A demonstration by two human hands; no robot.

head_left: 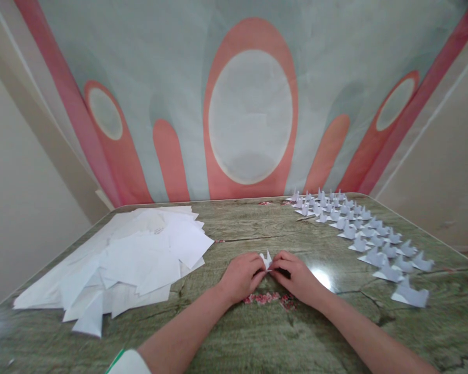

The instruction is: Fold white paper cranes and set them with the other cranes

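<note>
A small white paper figure [267,259], folded with a pointed tip upward, is held between my two hands at the middle of the table. My left hand [242,275] pinches its left side between thumb and fingers. On the right side, the fingertips of my right hand [295,275] are also closed on the paper. The fingers cover its lower part, so its full shape is hidden. Many similar folded white paper birds [374,255] stand in slanting rows on the right of the table.
A broad, uneven pile of white paper sheets [140,259] covers the left side of the wood-patterned table [249,223]. One loose piece juts out at the pile's front. A wall covering with pink and white shapes [250,114] rises behind the table's back edge.
</note>
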